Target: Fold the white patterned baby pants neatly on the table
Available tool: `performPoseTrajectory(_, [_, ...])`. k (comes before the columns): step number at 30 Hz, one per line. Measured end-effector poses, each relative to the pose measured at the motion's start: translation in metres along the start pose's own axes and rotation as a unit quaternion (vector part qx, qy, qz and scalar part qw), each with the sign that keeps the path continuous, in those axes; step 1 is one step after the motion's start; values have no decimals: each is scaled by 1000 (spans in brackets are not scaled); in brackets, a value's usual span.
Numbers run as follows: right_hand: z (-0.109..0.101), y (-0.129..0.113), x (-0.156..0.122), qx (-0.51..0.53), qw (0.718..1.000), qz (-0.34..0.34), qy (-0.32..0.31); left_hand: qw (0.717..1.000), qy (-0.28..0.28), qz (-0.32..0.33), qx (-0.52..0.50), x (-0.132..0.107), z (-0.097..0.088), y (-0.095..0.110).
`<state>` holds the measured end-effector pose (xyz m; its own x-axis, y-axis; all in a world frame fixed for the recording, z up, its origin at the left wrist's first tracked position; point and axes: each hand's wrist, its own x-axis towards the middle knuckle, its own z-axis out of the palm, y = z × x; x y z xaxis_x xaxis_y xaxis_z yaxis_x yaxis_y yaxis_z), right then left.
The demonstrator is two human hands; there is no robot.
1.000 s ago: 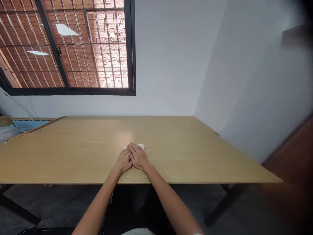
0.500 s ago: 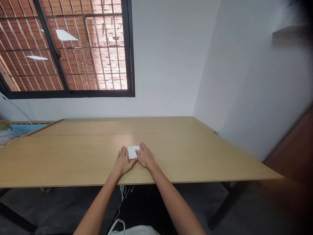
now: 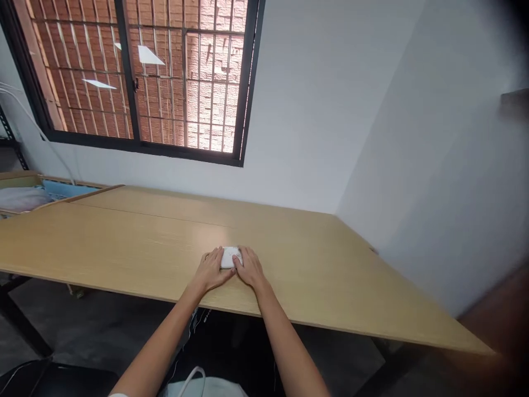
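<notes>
A small white, flat, rectangular object with rounded corners and faint marks [image 3: 230,257] is on the wooden table near its front edge. I cannot make out its kind. My left hand [image 3: 211,270] is closed about its left side, with the thumb along the near edge. On the opposite side, my right hand [image 3: 250,267] curls its fingers round the right edge, and its thumb rests on the near right part of the top. The two thumbs come close together at the near edge. Fingers cover both ends of the object.
The wooden tabletop [image 3: 314,264] spreads out on both sides and ends at a white wall [image 3: 306,110]. A barred window [image 3: 173,82] is at the back left. Beyond the table's left end, a box [image 3: 25,179] holds blue and white material. Cables [image 3: 196,322] hang below the front edge.
The camera view has tilted and turned a little to the left. My fingers have gone from lying rather flat beside the white object to curling round its sides.
</notes>
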<state>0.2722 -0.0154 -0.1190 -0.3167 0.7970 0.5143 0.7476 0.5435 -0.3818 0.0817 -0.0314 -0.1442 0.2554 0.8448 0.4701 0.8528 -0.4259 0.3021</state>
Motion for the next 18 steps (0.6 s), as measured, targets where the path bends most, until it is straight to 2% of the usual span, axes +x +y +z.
performPoseTrajectory(5, [7, 7, 1, 22, 999, -8, -28, 1000, -3, -24, -13, 4, 9, -9])
performPoseTrajectory(9, [12, 13, 2, 45, 999, -3, -19, 999, 6, -23, -36, 5, 10, -13])
performPoseTrajectory(13, [14, 14, 4, 74, 997, 8, 28, 996, 54, -9, -72, 6, 2, -10])
performPoseTrajectory(18, [13, 8, 6, 108, 983, 60, 133, 983, 124, -26, -137, 6, -14, -1])
